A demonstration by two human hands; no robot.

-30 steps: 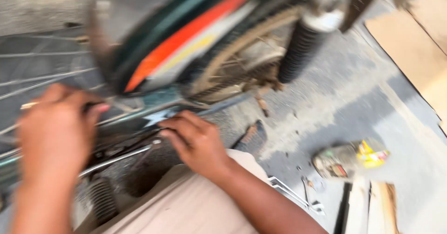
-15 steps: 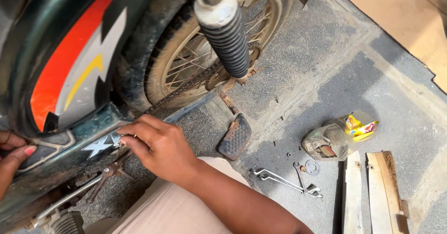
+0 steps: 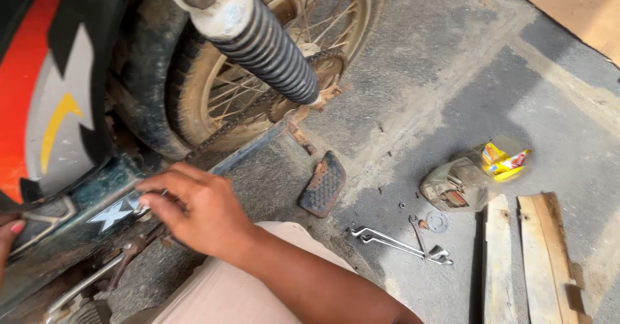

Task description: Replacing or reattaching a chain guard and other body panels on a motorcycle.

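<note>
A motorcycle fills the left: its dark side panel with red, grey and yellow graphics, the rear wheel, a black coil shock absorber and a rusty chain. My right hand rests with fingers spread on the dark green frame cover, next to a silver star-shaped sticker. My left hand shows only at the left edge, fingertips touching the lower panel. Neither hand visibly holds a tool.
A rusty footpeg sticks out over the concrete floor. Wrenches, a washer and a small nut lie on the floor. A crumpled plastic bag with yellow packets lies beside two wooden planks. My knee in beige trousers is below.
The view has swung right and down, bringing the wheel and floor tools into sight. My left hand slid to the frame's edge. My right hand stays on the frame cover.
</note>
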